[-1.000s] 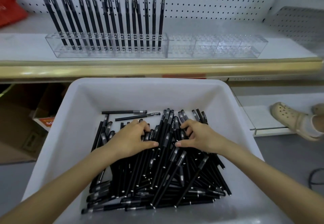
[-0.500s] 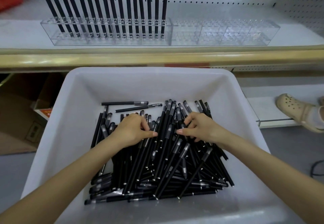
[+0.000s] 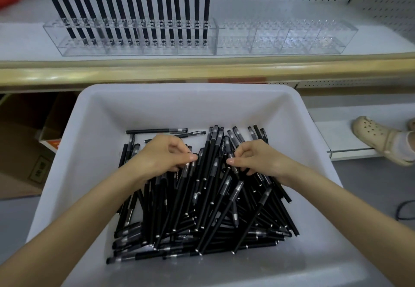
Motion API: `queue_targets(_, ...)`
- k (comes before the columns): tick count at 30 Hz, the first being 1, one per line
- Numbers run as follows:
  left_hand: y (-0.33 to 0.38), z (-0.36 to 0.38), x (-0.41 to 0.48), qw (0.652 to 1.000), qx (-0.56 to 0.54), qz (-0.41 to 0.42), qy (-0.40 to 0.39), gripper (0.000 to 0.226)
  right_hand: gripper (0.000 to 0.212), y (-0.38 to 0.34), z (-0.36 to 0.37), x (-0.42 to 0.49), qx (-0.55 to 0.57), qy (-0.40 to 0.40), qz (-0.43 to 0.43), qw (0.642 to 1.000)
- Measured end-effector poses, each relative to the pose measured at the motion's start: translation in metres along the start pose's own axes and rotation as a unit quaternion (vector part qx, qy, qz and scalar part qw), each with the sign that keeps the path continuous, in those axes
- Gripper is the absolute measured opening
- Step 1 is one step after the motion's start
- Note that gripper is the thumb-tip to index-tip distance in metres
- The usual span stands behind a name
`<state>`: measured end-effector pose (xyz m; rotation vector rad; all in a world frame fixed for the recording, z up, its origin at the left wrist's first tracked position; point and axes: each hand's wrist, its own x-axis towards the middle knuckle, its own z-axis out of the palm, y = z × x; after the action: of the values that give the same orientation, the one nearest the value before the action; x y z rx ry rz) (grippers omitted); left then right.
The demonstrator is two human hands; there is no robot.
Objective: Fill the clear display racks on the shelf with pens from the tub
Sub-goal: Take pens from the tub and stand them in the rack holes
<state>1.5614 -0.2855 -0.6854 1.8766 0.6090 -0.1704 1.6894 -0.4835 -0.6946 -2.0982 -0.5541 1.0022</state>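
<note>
The matt black plastic pens (image 3: 202, 197) lie in a smooth pale-grey plastic tub (image 3: 94, 152); the glossy clear acrylic racks (image 3: 280, 40) stand on the white painted metal shelf (image 3: 27, 37).

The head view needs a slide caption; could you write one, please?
Left hand and right hand grip black pens in the white tub, below partly filled clear racks.

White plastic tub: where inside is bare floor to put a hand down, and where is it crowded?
Bare floor lies in the white plastic tub between its far wall and the black pens, and along its left wall. The middle is crowded: the left hand and right hand pinch pens there.
</note>
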Motion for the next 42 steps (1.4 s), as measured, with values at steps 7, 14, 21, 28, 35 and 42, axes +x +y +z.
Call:
queue_targets(7, 0.025, -0.008, 0.0, 0.996, -0.086, 0.029, 0.009, 0.007, 0.014, -0.02, -0.013, -0.005, 0.132, -0.008, -0.044, 0.99)
queue_targets(14, 0.037, -0.003, 0.009, 0.992, -0.11, 0.058, 0.037, 0.003, 0.023, -0.037, -0.019, 0.004, 0.12, -0.032, -0.08, 0.989)
queue_targets(21, 0.035, 0.002, 0.013, 0.982, -0.126, 0.087, 0.107, 0.005, 0.014, -0.043, -0.016, 0.012, 0.053, 0.012, -0.121, 0.991)
queue_targets(28, 0.035, 0.002, 0.018, 0.986, -0.11, 0.101, 0.077, 0.008, 0.015, -0.045, -0.022, 0.016, 0.078, -0.082, -0.102, 0.988)
queue_targets(35, 0.033, 0.001, 0.019, 0.988, -0.121, 0.088, 0.045, 0.012, 0.015, -0.038, -0.028, 0.022, 0.131, -0.123, -0.084, 0.98)
queue_targets(42, 0.029, 0.003, 0.023, 0.982, -0.189, 0.017, 0.022, 0.031, 0.019, -0.038, -0.028, 0.024, 0.054, -0.09, -0.103, 0.989)
